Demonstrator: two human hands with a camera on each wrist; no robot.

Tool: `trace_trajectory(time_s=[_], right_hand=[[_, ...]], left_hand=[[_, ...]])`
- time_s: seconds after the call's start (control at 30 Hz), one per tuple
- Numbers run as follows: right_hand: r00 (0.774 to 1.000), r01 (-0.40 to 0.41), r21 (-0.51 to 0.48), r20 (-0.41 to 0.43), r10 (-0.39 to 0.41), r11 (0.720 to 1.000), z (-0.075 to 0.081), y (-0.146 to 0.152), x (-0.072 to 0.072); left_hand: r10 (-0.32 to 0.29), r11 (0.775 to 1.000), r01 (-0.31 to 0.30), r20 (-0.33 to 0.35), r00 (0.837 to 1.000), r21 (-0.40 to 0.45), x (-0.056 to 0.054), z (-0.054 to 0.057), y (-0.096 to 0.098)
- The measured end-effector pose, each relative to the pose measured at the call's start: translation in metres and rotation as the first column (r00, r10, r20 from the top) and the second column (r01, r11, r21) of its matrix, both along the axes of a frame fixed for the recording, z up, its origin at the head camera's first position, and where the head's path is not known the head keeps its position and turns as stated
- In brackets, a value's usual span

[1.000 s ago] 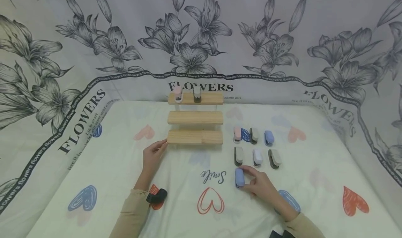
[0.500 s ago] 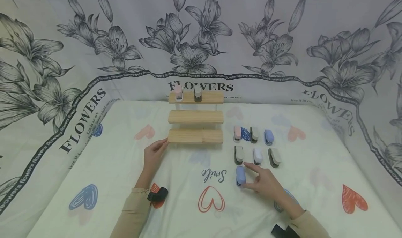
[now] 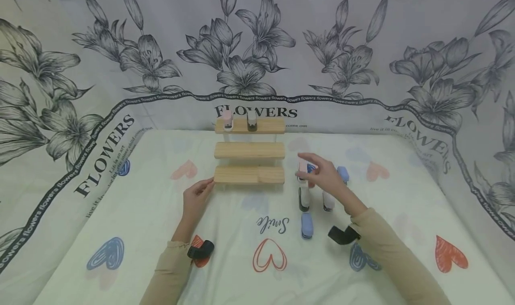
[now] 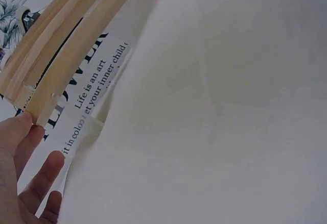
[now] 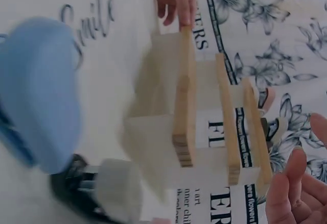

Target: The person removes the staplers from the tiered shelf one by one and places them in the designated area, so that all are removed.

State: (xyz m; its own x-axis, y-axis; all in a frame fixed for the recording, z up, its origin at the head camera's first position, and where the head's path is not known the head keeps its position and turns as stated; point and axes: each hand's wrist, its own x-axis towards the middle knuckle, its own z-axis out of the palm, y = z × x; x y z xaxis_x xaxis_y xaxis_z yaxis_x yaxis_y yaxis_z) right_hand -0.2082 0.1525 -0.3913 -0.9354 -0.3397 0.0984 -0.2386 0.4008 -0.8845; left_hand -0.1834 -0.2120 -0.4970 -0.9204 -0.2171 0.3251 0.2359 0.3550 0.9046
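- Pink stapler [image 3: 302, 165] lay on the bench [image 3: 141, 206], between three and four o'clock from the wooden stand [image 3: 249, 150].
- Right hand [image 3: 327, 174] was over it, thumb and fingers parted.
- Left hand [image 3: 196, 201] pinched the stand's lowest shelf [image 3: 249, 175] at its nine-o'clock end.

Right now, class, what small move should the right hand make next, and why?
Probably, the right hand should gently close its fingers on the pink stapler on the table: in the head view, thumb and forefinger stand apart on either side of it, seemingly not yet gripping, while the left hand pinches the end of the lowest wooden step.
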Motion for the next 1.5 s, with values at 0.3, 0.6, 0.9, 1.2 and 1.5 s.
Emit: trace_trajectory(time_s=[0.3,0.6,0.9,1.2,1.5], right_hand=[[0.997,-0.040,-0.119,0.059,0.047,0.992,0.027,-0.067,-0.074],[0.968,-0.020,-0.256,0.238,0.083,0.966,0.036,-0.105,-0.104],[0.954,-0.052,-0.226,0.276,0.116,0.973,0.043,-0.118,-0.120],[0.947,-0.062,-0.292,0.285,0.148,0.955,0.043,-0.127,-0.127],[0.957,0.040,-0.309,0.284,0.052,0.950,0.041,-0.125,-0.130]], left_hand=[[-0.020,1.000,0.020,-0.005,1.000,-0.005,0.002,-0.009,-0.005],[-0.037,0.999,0.037,0.003,0.999,-0.028,0.003,-0.009,-0.003],[-0.037,0.999,0.038,0.014,0.999,-0.035,0.000,-0.009,0.000],[-0.040,0.999,0.040,-0.007,0.999,-0.018,0.000,-0.004,-0.002],[-0.042,0.998,0.041,-0.016,0.999,-0.052,0.011,0.027,0.010]])
